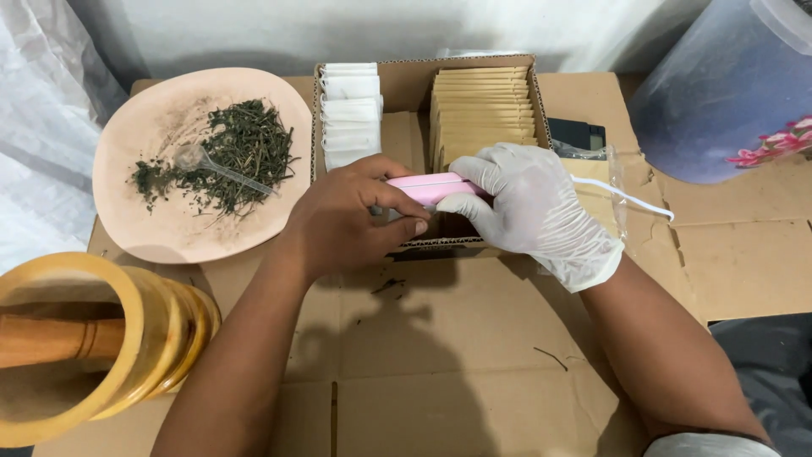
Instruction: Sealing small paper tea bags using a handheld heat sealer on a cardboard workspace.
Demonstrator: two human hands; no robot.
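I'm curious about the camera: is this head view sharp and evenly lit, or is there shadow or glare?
Head view: mostly sharp; soft shadow of the arms on the brown cardboard sheet; the white-gloved right hand looks bright, without hard glare; the wooden mortar at the edge bulges, close and slightly soft.

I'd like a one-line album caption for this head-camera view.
Bare left hand and gloved right hand hold a pink corded device over a cardboard box of sachets, beside a plate of dried herbs.
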